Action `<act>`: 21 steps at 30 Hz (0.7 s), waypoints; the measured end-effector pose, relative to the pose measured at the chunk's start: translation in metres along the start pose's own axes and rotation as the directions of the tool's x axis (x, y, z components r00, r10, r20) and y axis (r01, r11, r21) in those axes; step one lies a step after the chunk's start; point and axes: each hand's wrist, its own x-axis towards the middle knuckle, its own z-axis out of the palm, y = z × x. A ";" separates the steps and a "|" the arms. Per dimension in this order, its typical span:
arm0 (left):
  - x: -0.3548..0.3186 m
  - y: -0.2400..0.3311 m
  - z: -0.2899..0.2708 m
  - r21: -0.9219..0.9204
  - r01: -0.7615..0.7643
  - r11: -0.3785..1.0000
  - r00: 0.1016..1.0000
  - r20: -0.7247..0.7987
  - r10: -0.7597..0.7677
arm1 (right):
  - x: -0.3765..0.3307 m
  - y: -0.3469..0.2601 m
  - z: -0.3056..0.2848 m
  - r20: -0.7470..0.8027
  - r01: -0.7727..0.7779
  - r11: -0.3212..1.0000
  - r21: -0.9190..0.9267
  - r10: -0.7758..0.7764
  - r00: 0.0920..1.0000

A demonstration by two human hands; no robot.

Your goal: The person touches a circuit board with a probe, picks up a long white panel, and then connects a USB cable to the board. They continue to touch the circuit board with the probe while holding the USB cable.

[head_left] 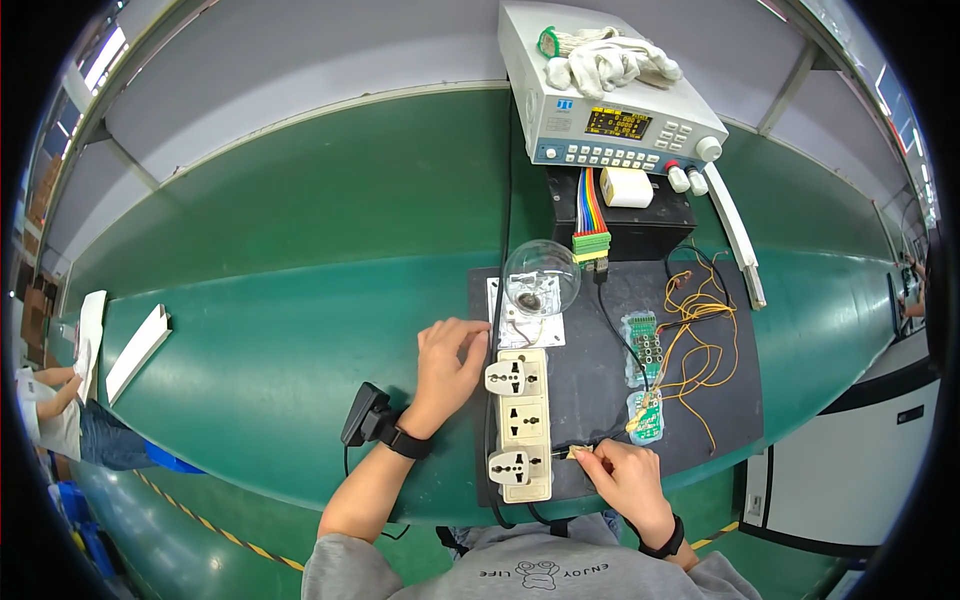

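My left hand [448, 362] curls its thumb and index finger together at the black cable [491, 400], which runs along the left side of a cream power strip [525, 420]. Two white plug adapters sit in the strip, an upper one [505, 377] and a lower one [508, 467]. Right of the strip's lower end, my right hand [628, 482] pinches a small tan-coloured piece [579, 453] with a dark lead beside it; the fingers partly hide it. Above the strip lies a clear round cover [541, 277] on a white plate [552, 332].
On the dark mat [590, 370] lie two green circuit boards, one upper [645, 345] and one lower [648, 418], with loose yellow wires [705, 360]. Behind stands a bench instrument [620, 110] with white gloves [612, 62] on top. White channel strips [138, 352] and another person's hands [58, 390] are far left.
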 end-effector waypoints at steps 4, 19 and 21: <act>0.001 0.001 0.000 -0.013 0.005 1.000 1.000 -0.001 -0.005 | 0.000 0.000 -0.001 0.005 -0.004 1.000 0.004 0.004 1.000; 0.002 0.001 0.002 0.005 -0.012 1.000 1.000 -0.008 0.012 | 0.001 0.003 -0.002 0.002 0.009 1.000 0.003 -0.009 1.000; 0.002 0.001 0.001 0.007 0.001 1.000 1.000 -0.009 -0.001 | 0.003 0.003 -0.001 0.002 0.013 1.000 0.014 -0.013 1.000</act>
